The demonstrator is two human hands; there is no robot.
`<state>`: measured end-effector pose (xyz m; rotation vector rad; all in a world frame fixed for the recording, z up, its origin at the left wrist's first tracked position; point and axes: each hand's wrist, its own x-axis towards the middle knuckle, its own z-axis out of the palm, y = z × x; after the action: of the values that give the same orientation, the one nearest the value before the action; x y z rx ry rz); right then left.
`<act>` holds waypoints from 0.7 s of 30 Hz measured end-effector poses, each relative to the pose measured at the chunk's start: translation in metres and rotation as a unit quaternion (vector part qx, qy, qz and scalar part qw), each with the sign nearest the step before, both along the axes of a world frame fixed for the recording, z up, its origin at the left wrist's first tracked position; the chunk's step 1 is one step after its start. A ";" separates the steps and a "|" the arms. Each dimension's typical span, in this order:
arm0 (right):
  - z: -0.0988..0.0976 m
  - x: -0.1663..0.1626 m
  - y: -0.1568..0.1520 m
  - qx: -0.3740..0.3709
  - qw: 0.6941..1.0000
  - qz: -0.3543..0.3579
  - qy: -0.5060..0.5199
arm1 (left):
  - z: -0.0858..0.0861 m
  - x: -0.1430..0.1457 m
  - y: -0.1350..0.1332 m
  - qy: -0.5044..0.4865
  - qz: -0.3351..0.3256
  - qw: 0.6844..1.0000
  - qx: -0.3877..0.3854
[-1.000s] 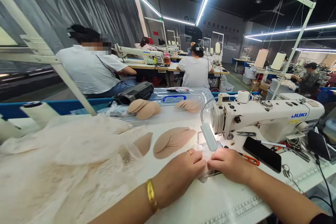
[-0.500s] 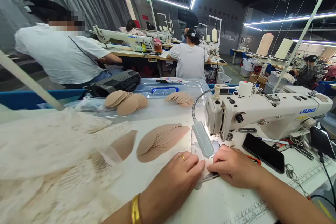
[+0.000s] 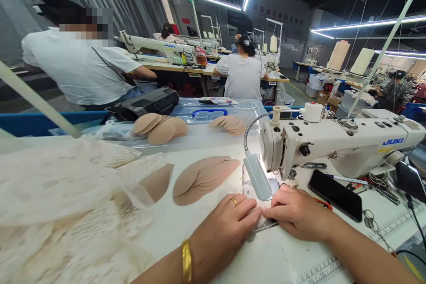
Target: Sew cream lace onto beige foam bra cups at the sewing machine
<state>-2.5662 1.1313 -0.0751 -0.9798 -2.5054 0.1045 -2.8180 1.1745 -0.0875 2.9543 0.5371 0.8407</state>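
Under the head of a white sewing machine [image 3: 342, 142], a small pale piece of fabric [image 3: 262, 205] lies at the needle plate, mostly covered by fingers and a lamp. My left hand [image 3: 229, 226], with a ring and a gold bracelet, has its fingertips pressed together on the fabric's left side. Opposite it, my right hand [image 3: 296, 211] pinches the fabric's right edge with thumb and forefinger. The grey gooseneck lamp [image 3: 258, 176] hangs just above both hands and hides the needle. Left of the plate lies a fanned stack of beige oval pads [image 3: 203, 179].
White lace fabric [image 3: 66, 182] heaps over the table's left side. A black phone [image 3: 335, 195], a thread snipper [image 3: 313, 165] and a pen lie right of the machine head. More beige pads [image 3: 161, 128] rest on a clear plastic box lid behind. Co-workers sit beyond.
My left hand has shifted slightly right, its fingertips nearer my right hand. The right hand keeps nearly the same place at the fabric. The view has tilted a little.
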 end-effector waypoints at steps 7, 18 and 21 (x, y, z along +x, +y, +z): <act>0.001 0.000 0.000 0.000 1.000 -0.007 -0.003 | -0.010 0.004 0.003 -0.062 -0.026 0.997 0.042; -0.005 -0.001 0.003 0.020 0.997 -0.060 -0.031 | -0.017 0.009 0.026 -0.051 -0.051 0.996 0.053; -0.009 -0.002 0.005 0.032 0.995 -0.092 -0.037 | -0.016 0.012 0.034 -0.074 -0.046 0.994 0.065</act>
<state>-2.5685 1.1368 -0.0841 -1.2012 -2.4546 -0.0684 -2.8057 1.2089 -0.1036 2.9710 0.3484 1.1141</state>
